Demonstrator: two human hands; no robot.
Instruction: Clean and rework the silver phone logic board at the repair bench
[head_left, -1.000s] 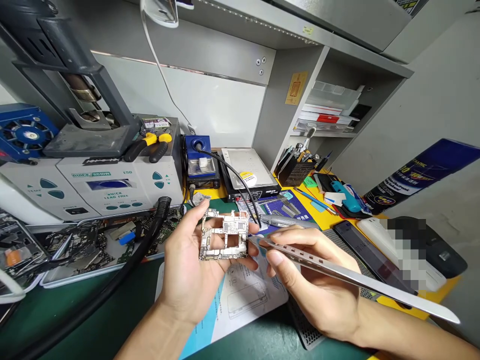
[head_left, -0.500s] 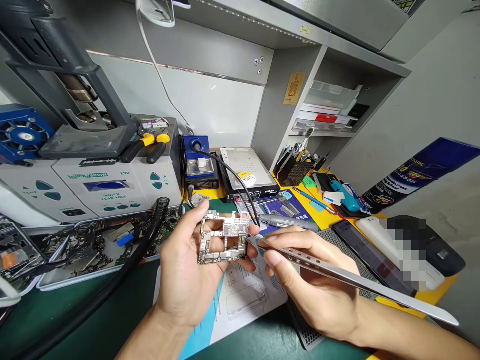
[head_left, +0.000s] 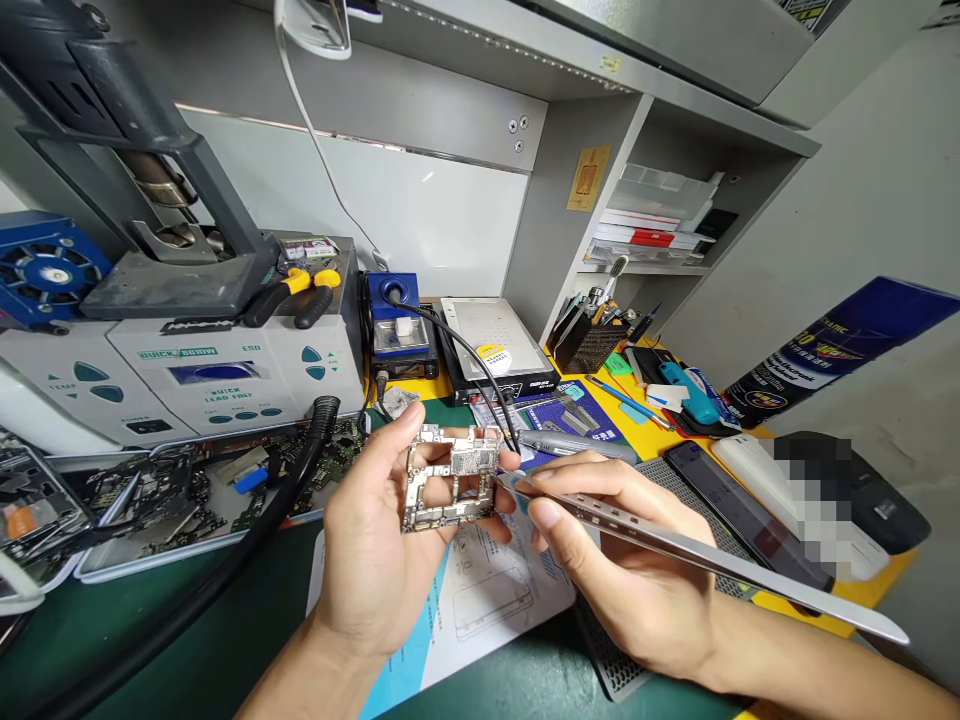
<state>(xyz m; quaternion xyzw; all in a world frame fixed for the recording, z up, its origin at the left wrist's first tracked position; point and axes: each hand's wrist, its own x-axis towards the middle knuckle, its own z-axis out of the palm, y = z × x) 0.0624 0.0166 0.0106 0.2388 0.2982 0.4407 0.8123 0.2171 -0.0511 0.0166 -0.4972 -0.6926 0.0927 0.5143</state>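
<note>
1. Phone circuit board (head_left: 472, 461): clamped by its edges in the left hand (head_left: 367, 550), raised near the far edge of the printed sheet (head_left: 487, 600).
2. Right hand (head_left: 630, 590) pinches metal tweezers (head_left: 750, 574); tips just beside the board's right edge. Contact and tip gap: cannot tell.
3. Judgement: keep board corners braced, wrists steady, tip pressure light; avoid scraping its populated face.

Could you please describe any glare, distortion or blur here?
Head view: soft glare on the white panel; head view: wide-angle stretch, likely exaggerating the tilt of the can; head view: pixelation by the phone; head view: the board fairly sharp, tiny markings illegible.
</note>
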